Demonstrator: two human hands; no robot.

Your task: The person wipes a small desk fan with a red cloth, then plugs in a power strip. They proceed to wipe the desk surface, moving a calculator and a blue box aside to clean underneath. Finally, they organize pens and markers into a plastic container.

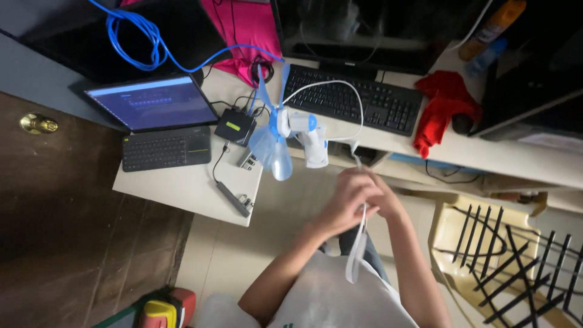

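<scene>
White cable (pixel 358 243) (flat), hands (pixel 358 197) gripping

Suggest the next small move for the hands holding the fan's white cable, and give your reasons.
Probably draw the white cable through both hands, left hand and right hand, to straighten it: it arcs slack from the small blue fan and its end dangles below them.

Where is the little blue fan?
In the head view, the small blue fan sits at the desk edge, just above both hands, between the small keyboard and the big black keyboard.
</scene>
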